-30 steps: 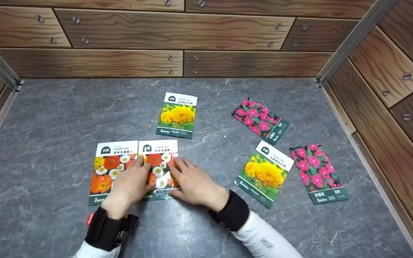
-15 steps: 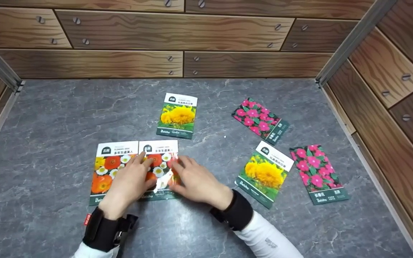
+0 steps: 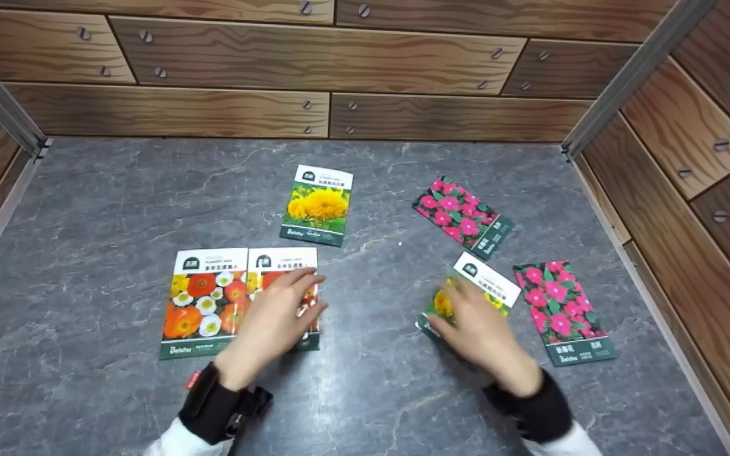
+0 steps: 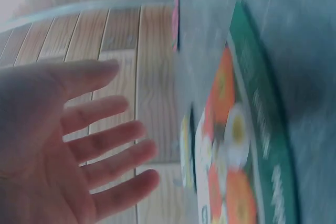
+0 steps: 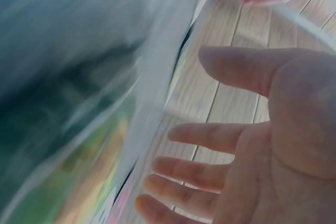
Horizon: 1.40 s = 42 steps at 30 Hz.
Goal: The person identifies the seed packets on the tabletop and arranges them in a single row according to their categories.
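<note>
My left hand (image 3: pixel 276 313) hovers with spread fingers over the right one of two poppy seed packets lying side by side. The left poppy packet (image 3: pixel 203 304) shows most of its orange and white flowers; the right poppy packet (image 3: pixel 284 256) is partly hidden by the hand. In the left wrist view the left hand's fingers (image 4: pixel 113 150) are extended and hold nothing. My right hand (image 3: pixel 476 323), blurred, is over a tilted yellow sunflower seed packet (image 3: pixel 498 288) and covers its middle. The right wrist view shows that hand's fingers (image 5: pixel 194 174) straight and apart from the packet.
A second yellow sunflower packet (image 3: pixel 316 206) lies farther back near the middle. Two pink-flower packets lie at the right: an angled pink packet (image 3: pixel 463 215) behind and another pink packet (image 3: pixel 561 310) nearer. Wood-patterned walls (image 3: pixel 225 114) border the grey marbled table (image 3: pixel 365 380).
My right hand has left the right poppy packet and swung right to the sunflower packet. My left hand has lifted and shifted right, uncovering the left poppy packet.
</note>
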Motion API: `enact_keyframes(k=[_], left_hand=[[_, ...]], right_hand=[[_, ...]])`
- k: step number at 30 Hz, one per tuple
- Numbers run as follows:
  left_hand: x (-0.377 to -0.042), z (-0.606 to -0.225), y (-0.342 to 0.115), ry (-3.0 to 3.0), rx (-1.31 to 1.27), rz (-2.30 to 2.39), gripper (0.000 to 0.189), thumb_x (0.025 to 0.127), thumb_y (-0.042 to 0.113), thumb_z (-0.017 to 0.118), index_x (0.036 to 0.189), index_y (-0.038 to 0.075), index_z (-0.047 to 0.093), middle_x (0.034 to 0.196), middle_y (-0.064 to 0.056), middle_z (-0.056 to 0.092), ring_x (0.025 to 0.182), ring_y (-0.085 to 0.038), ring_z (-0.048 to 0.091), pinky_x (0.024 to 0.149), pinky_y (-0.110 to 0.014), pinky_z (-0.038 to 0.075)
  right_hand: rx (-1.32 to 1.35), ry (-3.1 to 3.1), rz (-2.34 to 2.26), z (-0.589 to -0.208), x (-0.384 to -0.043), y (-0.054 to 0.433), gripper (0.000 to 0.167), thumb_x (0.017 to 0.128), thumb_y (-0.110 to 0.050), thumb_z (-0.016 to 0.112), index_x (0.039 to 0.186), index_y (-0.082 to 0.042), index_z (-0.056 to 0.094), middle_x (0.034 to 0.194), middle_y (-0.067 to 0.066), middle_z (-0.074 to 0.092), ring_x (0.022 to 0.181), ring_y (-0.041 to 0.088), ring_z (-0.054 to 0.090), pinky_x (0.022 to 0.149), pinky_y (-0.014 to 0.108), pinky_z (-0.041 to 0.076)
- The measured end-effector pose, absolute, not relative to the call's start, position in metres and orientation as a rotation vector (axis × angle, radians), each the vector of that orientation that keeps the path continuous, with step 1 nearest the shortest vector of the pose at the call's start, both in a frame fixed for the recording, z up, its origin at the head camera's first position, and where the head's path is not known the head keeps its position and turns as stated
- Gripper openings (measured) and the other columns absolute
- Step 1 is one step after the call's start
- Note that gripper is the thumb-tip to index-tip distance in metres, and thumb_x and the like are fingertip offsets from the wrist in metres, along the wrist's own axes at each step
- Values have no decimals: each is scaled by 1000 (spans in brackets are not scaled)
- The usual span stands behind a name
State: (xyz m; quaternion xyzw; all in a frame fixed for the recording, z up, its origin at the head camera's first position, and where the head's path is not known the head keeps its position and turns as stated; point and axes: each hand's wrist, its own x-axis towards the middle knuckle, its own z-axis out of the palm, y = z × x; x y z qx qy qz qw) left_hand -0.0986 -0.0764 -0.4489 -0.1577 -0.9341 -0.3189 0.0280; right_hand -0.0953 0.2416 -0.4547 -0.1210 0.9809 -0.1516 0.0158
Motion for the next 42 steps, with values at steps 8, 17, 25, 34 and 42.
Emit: enact_keyframes(k=[8, 17, 25, 34, 42], left_hand=[[-101, -451, -34, -2817, -684, -1029, 43, 97, 21, 75, 135, 2, 67, 142, -23, 66, 129, -41, 66, 110, -56, 57], [-107, -466, 20, -2948, -710, -1032, 44, 99, 28, 73, 137, 5, 66, 141, -18, 68, 127, -35, 69, 109, -49, 59], [-108, -479, 48, -3029, -813, -573, 46, 94, 35, 79, 134, 13, 70, 142, -16, 66, 127, -35, 65, 92, -48, 66], [-106, -478, 49, -3029, -828, -450, 36, 89, 36, 84, 113, 10, 76, 142, -12, 66, 124, -29, 66, 88, -42, 66], [-109, -473, 34, -3011, -650, -1119, 56, 95, 25, 77, 146, 6, 60, 157, -20, 55, 142, -37, 58, 115, -50, 54]], right_hand=[[-24, 3001, -321, -457, -88, 293, 71, 100, -39, 69, 147, 12, 51, 146, 42, 52, 129, 59, 56, 102, 73, 52], [-51, 3025, -195, -464, -96, 279, 72, 99, -41, 70, 145, 13, 53, 141, 41, 57, 123, 57, 61, 92, 69, 59], [-52, 3085, -200, -462, -114, 251, 83, 93, -40, 79, 146, 16, 49, 127, 42, 65, 108, 54, 68, 80, 64, 62], [69, 2976, -721, -455, -132, 254, 79, 95, -21, 75, 156, 12, 37, 133, 37, 56, 100, 47, 67, 84, 54, 61], [85, 2730, -1386, -436, -136, 260, 47, 105, -9, 58, 151, 0, 53, 134, 25, 64, 88, 16, 66, 67, 20, 49]])
